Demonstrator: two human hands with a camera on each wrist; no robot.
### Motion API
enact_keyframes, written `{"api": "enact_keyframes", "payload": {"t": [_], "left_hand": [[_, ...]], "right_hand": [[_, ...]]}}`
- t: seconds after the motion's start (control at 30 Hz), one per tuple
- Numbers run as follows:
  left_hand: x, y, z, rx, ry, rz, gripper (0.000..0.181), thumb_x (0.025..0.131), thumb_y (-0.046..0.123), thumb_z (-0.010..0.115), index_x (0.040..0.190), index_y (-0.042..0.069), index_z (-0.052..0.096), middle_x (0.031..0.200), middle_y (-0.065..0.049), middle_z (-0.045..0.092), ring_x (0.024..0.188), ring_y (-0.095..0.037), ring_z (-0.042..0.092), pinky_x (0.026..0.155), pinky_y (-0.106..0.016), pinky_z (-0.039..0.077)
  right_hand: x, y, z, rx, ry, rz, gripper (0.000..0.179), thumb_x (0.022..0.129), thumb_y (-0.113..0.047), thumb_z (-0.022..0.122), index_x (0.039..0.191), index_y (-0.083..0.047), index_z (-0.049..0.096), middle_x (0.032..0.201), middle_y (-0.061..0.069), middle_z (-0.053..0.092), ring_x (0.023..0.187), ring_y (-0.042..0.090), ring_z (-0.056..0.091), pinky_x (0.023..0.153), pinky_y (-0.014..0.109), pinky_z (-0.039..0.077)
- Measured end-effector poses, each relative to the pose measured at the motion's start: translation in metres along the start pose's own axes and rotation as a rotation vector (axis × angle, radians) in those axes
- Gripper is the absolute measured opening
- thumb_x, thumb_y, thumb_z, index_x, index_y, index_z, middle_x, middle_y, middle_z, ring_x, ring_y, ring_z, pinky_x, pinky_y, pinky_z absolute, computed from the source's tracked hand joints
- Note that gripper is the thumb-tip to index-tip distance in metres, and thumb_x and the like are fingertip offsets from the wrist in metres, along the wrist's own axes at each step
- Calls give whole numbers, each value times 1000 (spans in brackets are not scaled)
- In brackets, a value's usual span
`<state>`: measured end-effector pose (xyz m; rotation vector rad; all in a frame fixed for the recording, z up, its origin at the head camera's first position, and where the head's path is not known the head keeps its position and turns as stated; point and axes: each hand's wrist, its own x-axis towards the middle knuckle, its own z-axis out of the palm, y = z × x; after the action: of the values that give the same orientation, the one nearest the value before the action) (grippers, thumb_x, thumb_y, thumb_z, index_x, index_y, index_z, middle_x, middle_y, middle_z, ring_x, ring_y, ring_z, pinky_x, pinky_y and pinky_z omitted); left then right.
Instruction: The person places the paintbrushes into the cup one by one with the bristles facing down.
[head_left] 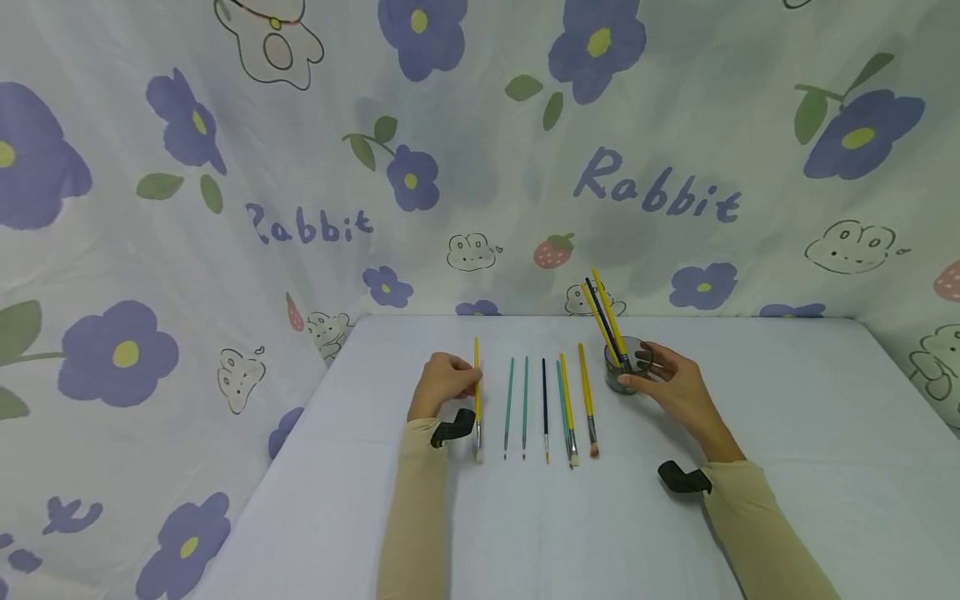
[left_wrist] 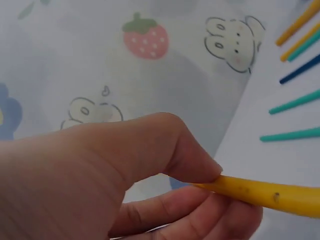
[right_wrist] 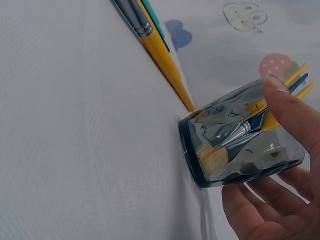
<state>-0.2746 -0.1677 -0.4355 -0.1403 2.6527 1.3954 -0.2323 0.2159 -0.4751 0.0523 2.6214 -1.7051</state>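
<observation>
My left hand [head_left: 446, 383] pinches a yellow paintbrush [head_left: 477, 354] at the left end of the row, thumb and fingers on its handle. Close up in the left wrist view, the yellow handle [left_wrist: 272, 195] runs out to the right from the fingertips. On the right, my right hand [head_left: 678, 387] grips a clear dark-tinted glass [head_left: 621, 385], thumb on one side and fingers on the other. Two yellow paintbrushes and a dark blue paintbrush [head_left: 600, 304] lean in the glass, handles up. Their bristles [right_wrist: 215, 161] show through its wall in the right wrist view.
Between the hands lie several paintbrushes, bristles toward me: two teal ones, a dark blue paintbrush [head_left: 544, 400], a yellow one overlapping a teal one, and a thicker yellow paintbrush [head_left: 585, 383] nearest the glass. A patterned cloth [head_left: 480, 167] hangs behind the white table [head_left: 337, 500].
</observation>
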Motion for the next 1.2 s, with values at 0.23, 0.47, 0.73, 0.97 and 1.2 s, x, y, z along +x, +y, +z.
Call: {"api": "enact_keyframes", "payload": {"t": [0.23,0.47,0.73,0.97,1.2], "left_hand": [[1,9,1,-185,26,25,21,87,12,70,103,0,72,86,-12,76,68,-15,72,66,-27,64],[-2,19,4,-313,48,45,20,87,9,69,105,-1,71,89,-13,77,71,-15,73,69,-26,65],[-5,28,10,-447,56,70,25,89,8,72,110,-5,68,93,-14,78,72,-14,74,71,-25,65],[-6,31,15,-567,103,74,25,88,5,72,110,-5,67,85,-9,78,69,-14,75,69,-25,65],[-5,35,23,-666,117,108,20,87,3,74,104,-3,65,84,-7,78,72,-17,78,73,-28,66]], "right_hand": [[-1,1,-2,7,-1,-2,103,84,-49,84,163,-11,30,159,23,45,147,45,45,119,59,42],[-1,1,-3,12,-1,-9,103,84,-49,84,163,-10,29,159,23,45,147,45,46,119,58,43],[1,3,-2,8,5,-15,102,85,-48,84,163,-11,31,159,23,46,146,45,46,119,58,43],[3,5,0,12,-4,-3,102,84,-49,84,163,-12,31,159,22,47,147,44,46,119,58,43],[3,4,2,21,0,5,102,84,-47,85,163,-12,31,159,22,46,147,44,45,119,57,43]]}}
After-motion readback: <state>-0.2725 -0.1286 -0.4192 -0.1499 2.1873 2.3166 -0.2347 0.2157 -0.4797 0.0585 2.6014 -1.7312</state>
